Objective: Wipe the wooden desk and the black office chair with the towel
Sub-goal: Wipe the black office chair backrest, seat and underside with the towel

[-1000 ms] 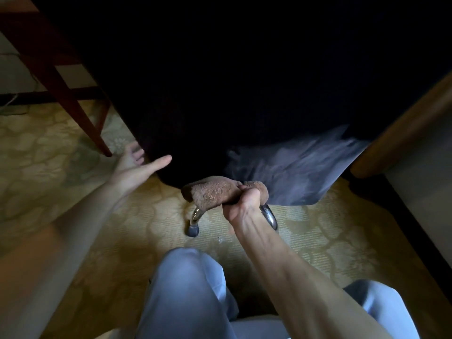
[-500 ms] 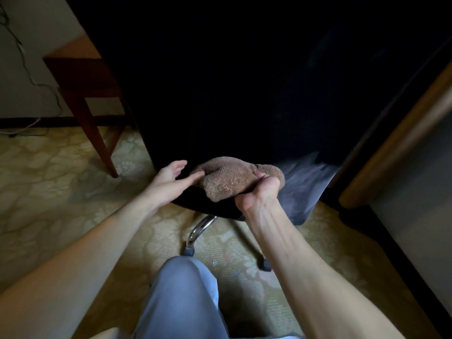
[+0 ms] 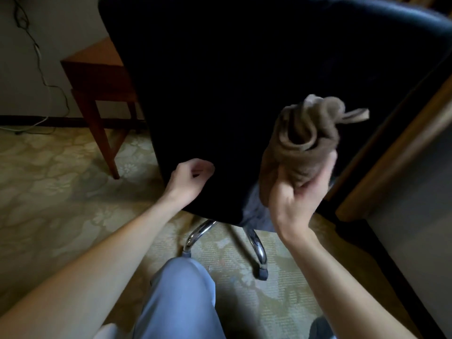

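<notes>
While the person crouched right behind the black office chair (image 3: pixel 244 94), the right hand (image 3: pixel 297 199) had the towel (image 3: pixel 305 143) bunched up in a closed fist, fingers wrapped round the lower end so the brown wad stuck up out of the hand with a loose corner flopping off toward the chair's right side. So the long axis of the bundle ran roughly upright, tilted a bit toward the chair back. It looked lifted just clear of the dark upholstery rather than pressed on it, though honestly with that much black I couldn't swear there was a gap.

The left hand (image 3: pixel 193 174) was down at the chair's lower left edge, fingers loosely curled with nothing in them, resting on or just beside the rim (can't tell which). The chrome legs (image 3: pixel 256 243) poked out under the chair, on the patterned carpet (image 3: pixel 61 192), and the wooden table (image 3: pixel 97 77) sat behind the chair's left side, well apart from either hand.

My read: the chair was the thing being worked on, and the towel hand was the nearer one to the big unwiped back panel, which lay straight ahead and slightly up from it. Pushing the wad forward flat-side-on would be the obvious move, probably after loosening the bunch a bit so more cloth meets the surface. The table would need a reach around the chair.
</notes>
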Tool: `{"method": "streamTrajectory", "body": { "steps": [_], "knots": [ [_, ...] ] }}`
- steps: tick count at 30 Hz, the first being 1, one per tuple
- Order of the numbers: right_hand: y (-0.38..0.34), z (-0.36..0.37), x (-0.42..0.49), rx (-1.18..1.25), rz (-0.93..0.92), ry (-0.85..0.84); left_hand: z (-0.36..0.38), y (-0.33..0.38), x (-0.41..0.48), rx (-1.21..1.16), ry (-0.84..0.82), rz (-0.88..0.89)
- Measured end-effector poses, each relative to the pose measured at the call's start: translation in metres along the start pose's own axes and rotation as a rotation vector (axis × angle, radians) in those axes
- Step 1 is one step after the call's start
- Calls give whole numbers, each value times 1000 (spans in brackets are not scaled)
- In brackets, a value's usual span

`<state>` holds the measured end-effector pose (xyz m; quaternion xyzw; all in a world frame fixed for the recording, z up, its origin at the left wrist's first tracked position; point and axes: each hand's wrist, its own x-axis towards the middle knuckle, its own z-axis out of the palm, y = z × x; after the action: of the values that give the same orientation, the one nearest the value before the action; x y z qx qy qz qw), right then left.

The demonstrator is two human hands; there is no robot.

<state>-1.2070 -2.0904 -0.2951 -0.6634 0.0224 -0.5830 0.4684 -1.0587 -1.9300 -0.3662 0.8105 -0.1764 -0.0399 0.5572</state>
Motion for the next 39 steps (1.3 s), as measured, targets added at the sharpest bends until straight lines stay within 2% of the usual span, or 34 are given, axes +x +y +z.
{"method": "streamTrajectory", "body": {
  "steps": [4,6,8,12,15,21,23,25,27,30,33,35,39],
  "knots": [
    [60,4,7,-614,-444,-480,6,-17,2,-50,-18,-87],
    [94,5,4,-785,-511,-682,5,-25,4,-85,14,-124],
    [123,2,-8,-876,-572,-775,4,-32,5,-106,37,-161],
    [162,6,-33,-800,-582,-822,6,-48,8,-86,18,-193],
    [183,0,-55,-720,-494,-898,15,-58,8,-69,-9,-185],
    [198,-22,-80,-628,-335,-1218,34,-58,9,-117,-97,-201],
    [190,-25,-75,-607,-331,-1195,38,-49,13,-122,-94,-194],
    [175,-29,-66,-606,-328,-1067,40,-41,17,-117,-75,-196],
    [153,-36,-50,-598,-343,-827,41,-36,19,-102,-44,-194],
    [115,-49,-11,-584,-479,-432,43,-34,18,-107,-9,-210],
    [94,-56,36,-683,-611,-155,47,-30,14,-168,17,-237],
    [91,-59,57,-755,-598,-78,49,-26,12,-179,31,-236],
    [105,-51,59,-647,-521,-172,48,-19,18,-182,42,-240]
  ]
}}
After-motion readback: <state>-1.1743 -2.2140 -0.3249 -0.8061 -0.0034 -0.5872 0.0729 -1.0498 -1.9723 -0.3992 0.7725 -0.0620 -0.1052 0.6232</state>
